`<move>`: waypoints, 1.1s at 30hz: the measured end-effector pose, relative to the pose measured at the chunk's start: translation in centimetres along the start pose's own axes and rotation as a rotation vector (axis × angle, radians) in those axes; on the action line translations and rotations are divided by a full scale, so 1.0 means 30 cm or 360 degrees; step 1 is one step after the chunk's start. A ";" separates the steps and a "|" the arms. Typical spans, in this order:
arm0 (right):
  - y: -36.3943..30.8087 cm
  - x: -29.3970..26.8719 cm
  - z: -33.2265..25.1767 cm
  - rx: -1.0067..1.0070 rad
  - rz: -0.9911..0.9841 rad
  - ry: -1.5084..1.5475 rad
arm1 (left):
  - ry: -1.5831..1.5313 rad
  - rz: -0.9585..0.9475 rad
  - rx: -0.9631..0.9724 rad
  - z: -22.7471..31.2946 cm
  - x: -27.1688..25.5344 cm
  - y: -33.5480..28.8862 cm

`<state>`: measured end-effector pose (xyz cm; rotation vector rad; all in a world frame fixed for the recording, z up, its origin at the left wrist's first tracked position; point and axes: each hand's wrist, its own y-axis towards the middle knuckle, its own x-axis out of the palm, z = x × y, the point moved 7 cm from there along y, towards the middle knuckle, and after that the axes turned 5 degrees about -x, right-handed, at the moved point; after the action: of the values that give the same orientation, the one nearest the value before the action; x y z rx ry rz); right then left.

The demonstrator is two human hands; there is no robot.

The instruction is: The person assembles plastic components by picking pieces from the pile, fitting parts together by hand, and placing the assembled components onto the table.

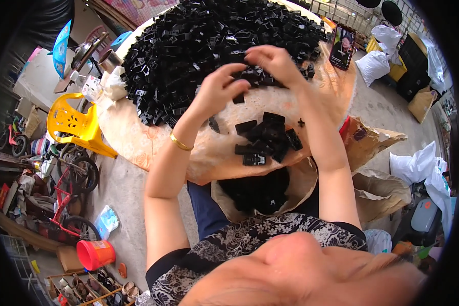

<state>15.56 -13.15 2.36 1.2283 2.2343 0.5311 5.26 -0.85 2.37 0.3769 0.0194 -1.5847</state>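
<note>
The left hand (214,93) is at the near edge of a large heap of small black plastic parts (188,46); its thumb stands apart from its bent fingers. Whether these grasp a part cannot be told against the black background. The right hand (276,62) is over the heap's near side, fingers curled downward and slightly blurred; its grip likewise cannot be determined. A smooth gold-coloured bangle (181,142) encircles the left wrist.

Nearer the person than the heap, and apart from it, lies a small cluster of black plastic parts (273,133), between the forearms. Both groups rest on a rounded table (132,140) with a pale orange, patterned covering. Below the table's near edge, on the person's side of the heap, an open brown paper sack (311,186) contains further black pieces (255,191).

Just right of the heap, a dark rectangular phone (341,48) stands tilted, its screen lit. Left of the heap, off the table, is a yellow plastic chair (74,122). Farther right of the heap, white plastic sacks (373,67) are noted on the floor side.
</note>
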 end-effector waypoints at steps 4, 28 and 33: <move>-0.009 -0.182 0.170 0.0076 0.0276 -0.1600 | 0.1054 -0.0782 -0.0016 0.043 0.164 -0.075; -0.019 0.019 -0.018 -0.0104 0.0226 -0.0130 | 0.0117 0.0155 -0.0239 -0.107 -0.076 0.073; -0.066 0.133 -0.142 -0.0361 0.0049 -0.0315 | 0.0206 0.0484 0.0100 -0.097 -0.065 0.061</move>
<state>9.87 -11.11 3.54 1.1466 1.9355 0.6270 7.69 1.64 0.52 0.5065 0.0109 -1.2615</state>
